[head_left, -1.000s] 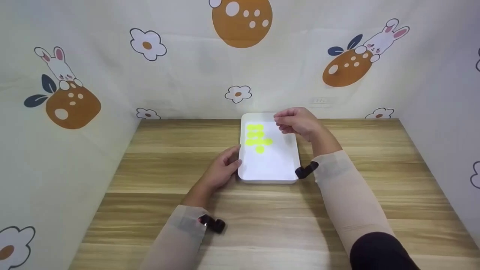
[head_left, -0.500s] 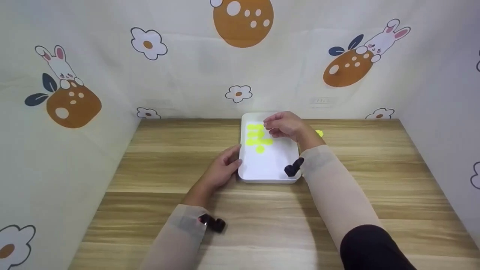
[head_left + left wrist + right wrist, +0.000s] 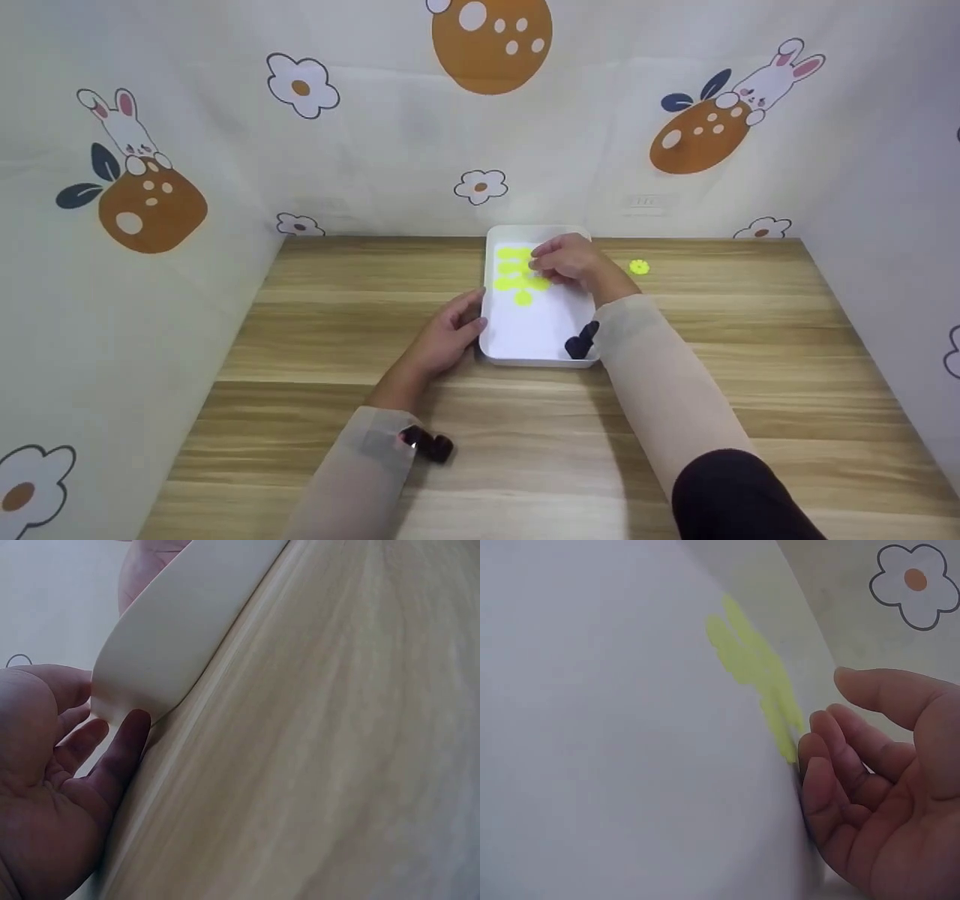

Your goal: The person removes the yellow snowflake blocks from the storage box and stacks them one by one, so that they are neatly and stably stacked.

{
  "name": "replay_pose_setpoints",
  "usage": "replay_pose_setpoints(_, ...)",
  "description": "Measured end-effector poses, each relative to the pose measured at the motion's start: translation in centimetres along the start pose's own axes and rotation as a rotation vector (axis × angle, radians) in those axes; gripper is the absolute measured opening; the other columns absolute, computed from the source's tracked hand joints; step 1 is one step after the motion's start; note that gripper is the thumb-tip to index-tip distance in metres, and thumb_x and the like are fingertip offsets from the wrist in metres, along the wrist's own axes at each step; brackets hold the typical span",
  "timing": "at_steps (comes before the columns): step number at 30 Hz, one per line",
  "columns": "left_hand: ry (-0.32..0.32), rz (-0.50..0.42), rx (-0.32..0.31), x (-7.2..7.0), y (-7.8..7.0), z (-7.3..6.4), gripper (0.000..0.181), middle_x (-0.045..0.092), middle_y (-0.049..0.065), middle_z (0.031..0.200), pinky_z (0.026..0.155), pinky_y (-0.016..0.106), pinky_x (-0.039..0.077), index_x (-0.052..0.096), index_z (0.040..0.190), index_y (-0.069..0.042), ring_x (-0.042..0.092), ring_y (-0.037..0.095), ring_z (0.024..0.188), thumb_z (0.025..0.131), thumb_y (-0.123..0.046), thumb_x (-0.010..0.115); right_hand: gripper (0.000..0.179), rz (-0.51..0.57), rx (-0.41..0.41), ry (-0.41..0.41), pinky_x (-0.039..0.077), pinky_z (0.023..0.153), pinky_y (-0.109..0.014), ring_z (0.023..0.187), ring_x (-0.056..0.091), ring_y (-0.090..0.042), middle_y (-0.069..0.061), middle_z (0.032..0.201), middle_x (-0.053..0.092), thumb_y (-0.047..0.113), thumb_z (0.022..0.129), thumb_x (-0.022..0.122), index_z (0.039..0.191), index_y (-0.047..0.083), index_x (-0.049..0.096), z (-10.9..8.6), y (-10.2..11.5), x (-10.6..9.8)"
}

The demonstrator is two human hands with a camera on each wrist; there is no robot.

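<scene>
Inside a white tray (image 3: 536,334), several flat yellow pieces (image 3: 514,268) lie close together toward its far left part. My left hand (image 3: 448,334) rests against the tray's left outer wall, with thumb and fingertips touching it; the left wrist view shows them at the wall (image 3: 161,637). Over the tray, my right hand (image 3: 571,259) has its fingertips at the right edge of the yellow group. In the right wrist view its fingers (image 3: 821,784) are bent beside the yellow pieces (image 3: 757,675). The thumb stands apart, and nothing shows between it and the fingers.
One yellow flower-shaped piece (image 3: 639,267) lies on the wooden table (image 3: 337,322), right of the tray. A printed cloth wall (image 3: 390,157) rises directly behind the tray, and similar walls close off both sides.
My right hand has moved left and slightly nearer, from above the tray's far right side to the yellow pieces. The loose yellow piece, hidden before, now shows. My left hand stays put.
</scene>
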State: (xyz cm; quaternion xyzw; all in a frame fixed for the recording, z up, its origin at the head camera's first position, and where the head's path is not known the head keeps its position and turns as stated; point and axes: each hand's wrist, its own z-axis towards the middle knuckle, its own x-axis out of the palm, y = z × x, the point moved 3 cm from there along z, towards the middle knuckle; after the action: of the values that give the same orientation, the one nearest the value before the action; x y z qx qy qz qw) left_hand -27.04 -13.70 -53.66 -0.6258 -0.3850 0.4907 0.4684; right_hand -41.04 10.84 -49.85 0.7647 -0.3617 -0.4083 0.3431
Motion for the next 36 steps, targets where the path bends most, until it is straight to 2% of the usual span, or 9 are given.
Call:
replay_pose_setpoints(6, -0.011, 0.020, -0.006, -0.06, 0.04, -0.02, 0.057, 0.044, 0.007, 0.171, 0.136, 0.051, 0.026, 0.049, 0.162, -0.019, 0.033, 0.028, 0.163, 0.107, -0.020, 0.065, 0.037, -0.102, -0.028, -0.006, 0.054, 0.083, -0.027, 0.094, 0.062, -0.019, -0.003, 0.111, 0.068, 0.018, 0.090, 0.084, 0.126, 0.013, 0.074, -0.02, -0.47, 0.07)
replay_pose_setpoints(11, -0.020, 0.035, -0.029, -0.11, 0.01, 0.03, 0.056, 0.043, 0.005, 0.172, 0.137, 0.051, 0.024, 0.051, 0.161, -0.022, 0.031, 0.027, 0.165, 0.107, -0.022, 0.066, 0.040, -0.123, -0.042, 0.016, 0.052, 0.088, -0.028, 0.102, 0.061, -0.020, -0.003, 0.117, 0.068, 0.012, 0.089, 0.084, 0.128, 0.013, 0.074, -0.19, -0.61, 0.16)
replay_pose_setpoints(16, -0.016, 0.030, -0.031, -0.05, -0.06, 0.00, 0.057, 0.043, 0.004, 0.172, 0.136, 0.049, 0.026, 0.049, 0.161, -0.022, 0.032, 0.025, 0.164, 0.107, -0.021, 0.066, 0.043, -0.135, -0.034, 0.037, 0.053, 0.094, -0.029, 0.107, 0.061, -0.021, -0.004, 0.116, 0.070, -0.002, 0.086, 0.082, 0.126, 0.014, 0.074, -0.32, -0.70, 0.20)
replay_pose_setpoints(18, -0.004, -0.002, -0.021, 0.02, -0.06, -0.02, 0.058, 0.042, 0.006, 0.172, 0.135, 0.049, 0.030, 0.048, 0.162, -0.019, 0.034, 0.026, 0.163, 0.107, -0.019, 0.065, 0.045, -0.159, -0.044, 0.044, 0.053, 0.096, -0.030, 0.108, 0.060, -0.021, -0.004, 0.117, 0.069, -0.005, 0.085, 0.081, 0.125, 0.014, 0.074, -0.35, -0.69, 0.25)
replay_pose_setpoints(23, 0.026, -0.094, -0.006, 0.17, 0.01, 0.09, 0.060, 0.045, 0.013, 0.170, 0.127, 0.048, 0.043, 0.044, 0.164, -0.013, 0.043, 0.029, 0.158, 0.107, -0.011, 0.062, 0.045, -0.203, -0.077, 0.041, 0.051, 0.096, -0.031, 0.108, 0.059, -0.020, -0.003, 0.115, 0.067, -0.006, 0.083, 0.081, 0.124, 0.012, 0.075, -0.35, -0.53, 0.35)
replay_pose_setpoints(25, 0.023, -0.096, -0.012, 0.18, 0.01, 0.11, 0.059, 0.047, 0.013, 0.168, 0.126, 0.046, 0.044, 0.044, 0.164, -0.014, 0.045, 0.029, 0.157, 0.108, -0.012, 0.062, 0.045, -0.207, -0.075, 0.029, 0.050, 0.096, -0.032, 0.108, 0.058, -0.021, -0.002, 0.113, 0.066, -0.005, 0.083, 0.082, 0.123, 0.013, 0.076, -0.33, -0.50, 0.37)
replay_pose_setpoints(32, 0.012, -0.089, -0.003, 0.19, 0.12, 0.08, 0.059, 0.046, 0.013, 0.169, 0.126, 0.048, 0.043, 0.046, 0.163, -0.013, 0.045, 0.030, 0.156, 0.107, -0.011, 0.063, 0.043, -0.228, -0.038, 0.019, 0.048, 0.098, -0.035, 0.110, 0.055, -0.023, -0.002, 0.113, 0.063, 0.000, 0.083, 0.085, 0.121, 0.019, 0.078, -0.34, -0.55, 0.44)
replay_pose_setpoints(36, 0.003, -0.070, -0.004, 0.14, 0.11, 0.05, 0.058, 0.046, 0.010, 0.170, 0.128, 0.048, 0.041, 0.048, 0.162, -0.015, 0.043, 0.029, 0.158, 0.106, -0.013, 0.065, 0.042, -0.203, -0.030, 0.015, 0.047, 0.096, -0.035, 0.109, 0.054, -0.023, -0.002, 0.110, 0.061, 0.000, 0.084, 0.084, 0.120, 0.021, 0.078, -0.46, -0.61, 0.46)
